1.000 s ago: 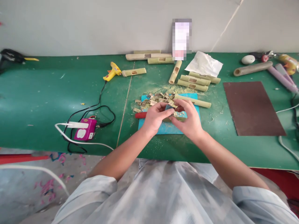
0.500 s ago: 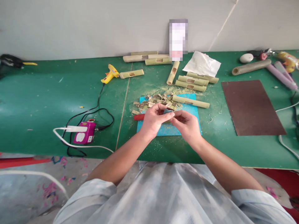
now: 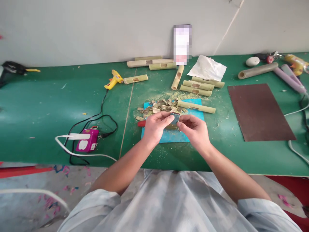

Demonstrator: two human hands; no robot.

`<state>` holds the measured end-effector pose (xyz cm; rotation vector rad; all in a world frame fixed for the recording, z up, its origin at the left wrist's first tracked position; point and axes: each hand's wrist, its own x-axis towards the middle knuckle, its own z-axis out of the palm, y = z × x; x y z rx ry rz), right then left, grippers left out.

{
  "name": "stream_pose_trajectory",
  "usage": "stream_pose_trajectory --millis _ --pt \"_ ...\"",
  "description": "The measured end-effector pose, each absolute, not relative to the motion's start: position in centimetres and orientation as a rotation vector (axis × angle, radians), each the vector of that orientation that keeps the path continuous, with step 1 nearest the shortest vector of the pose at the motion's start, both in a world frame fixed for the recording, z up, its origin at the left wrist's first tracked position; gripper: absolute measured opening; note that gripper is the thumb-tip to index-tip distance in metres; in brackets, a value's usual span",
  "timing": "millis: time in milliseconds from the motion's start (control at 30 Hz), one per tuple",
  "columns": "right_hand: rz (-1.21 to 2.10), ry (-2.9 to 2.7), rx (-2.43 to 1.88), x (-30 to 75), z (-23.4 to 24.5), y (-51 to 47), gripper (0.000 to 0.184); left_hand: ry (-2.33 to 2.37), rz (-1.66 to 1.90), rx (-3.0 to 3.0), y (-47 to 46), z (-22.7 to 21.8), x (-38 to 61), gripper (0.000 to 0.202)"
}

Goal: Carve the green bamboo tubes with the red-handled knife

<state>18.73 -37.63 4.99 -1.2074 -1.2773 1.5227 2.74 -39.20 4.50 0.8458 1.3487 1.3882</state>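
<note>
Between both hands is a small folded piece of sandpaper (image 3: pixel 175 118), blue-grey on its face with a dark reddish edge. My left hand (image 3: pixel 156 126) pinches it between thumb and fingers. My right hand (image 3: pixel 194 129) grips its right edge with the fingertips. Below them, on a blue mat (image 3: pixel 166 138), a bamboo tube (image 3: pixel 174 127) lies partly hidden by the hands. The red handle (image 3: pixel 141 123) of a tool sticks out left of my left hand. Bamboo chips (image 3: pixel 156 106) are heaped just beyond my fingers, beside another notched bamboo tube (image 3: pixel 196 107).
Several notched bamboo tubes (image 3: pixel 196 85) lie farther back, some partly under white paper (image 3: pixel 207 68). A dark brown sheet (image 3: pixel 260 112) is at right. On the left are a yellow glue gun (image 3: pixel 114 80) and a magenta power adapter (image 3: pixel 88 140) with cables. A phone (image 3: pixel 182 45) leans on the wall.
The folded piece has tilted, so more of its blue-grey face shows. My right hand has shifted slightly down, and the view has moved a little.
</note>
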Motion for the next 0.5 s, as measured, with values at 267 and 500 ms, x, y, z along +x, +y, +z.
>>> stream_pose_trajectory --millis 267,500 --pt "1.515 -1.219 -1.208 18.53 4.99 -37.84 0.03 1.352 1.372 0.881 -39.65 4.33 3.19 0.031" --pt "1.536 -1.184 -1.205 18.62 5.11 -38.09 0.029 1.354 1.334 0.938 -39.71 4.38 3.23 0.031"
